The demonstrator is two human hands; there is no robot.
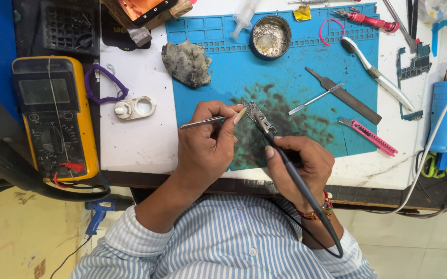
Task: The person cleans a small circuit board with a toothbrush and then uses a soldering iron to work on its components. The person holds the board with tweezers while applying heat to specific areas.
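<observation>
The left hand [205, 142] has its fingers closed around metal tweezers [202, 122], whose handle sticks out to the left while the tips point right toward a small circuit board [257, 118]. The right hand [303, 163] grips a black soldering iron [285, 160] like a pen, fingers wrapped tight, its tip touching the board; its cable runs back over the wrist. The board lies on the dark-stained part of a blue mat [296, 88] on the white tabletop [140, 134], just between the two hands; whether the tweezers actually pinch it I cannot tell. Further up the mat sit a round tin [270, 36], a grey lump of cloth [187, 63], a flat metal file [343, 95] and a thin spudger [314, 99]. A pink tool [368, 136] lies at the mat's right edge. Left of the mat stands a yellow multimeter [55, 116], with a purple ring [105, 82] near it.
</observation>
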